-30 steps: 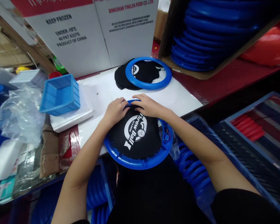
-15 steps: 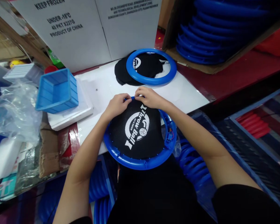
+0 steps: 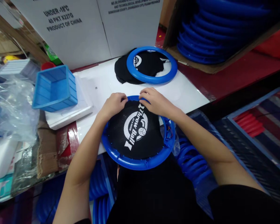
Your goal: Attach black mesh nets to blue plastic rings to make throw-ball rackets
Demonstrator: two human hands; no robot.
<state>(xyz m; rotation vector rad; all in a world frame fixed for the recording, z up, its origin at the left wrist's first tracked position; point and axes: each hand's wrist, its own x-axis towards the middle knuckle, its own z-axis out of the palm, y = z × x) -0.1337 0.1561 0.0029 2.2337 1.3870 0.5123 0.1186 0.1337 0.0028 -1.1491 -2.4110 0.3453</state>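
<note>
A black mesh fabric disc (image 3: 116,133) printed with "Throw Ball" lies inside a blue plastic ring (image 3: 130,162), tilted against the table's near edge. Along the near side, the fabric's border sits on small pegs of the ring. At the far rim, my left hand (image 3: 114,105) is closed, thumb and fingers pinching the fabric edge. My right hand (image 3: 155,102) has its fingers curled over the edge at the far right, closed on the fabric. Its fingertips are partly hidden. Thin wires (image 3: 170,132) show in a gap on the ring's right side.
Another blue ring (image 3: 151,79) rests on black fabric pieces (image 3: 121,70) at the back. A blue bin (image 3: 54,90) stands on a white slab (image 3: 60,119) at left, beside plastic bags (image 3: 14,109). A carton (image 3: 207,67) of stacked blue rings (image 3: 200,46) is at right; white cartons (image 3: 84,46) stand behind.
My hands have moved apart along the far rim, the right one to the right and the left one slightly left. More of the blue rim shows between them.
</note>
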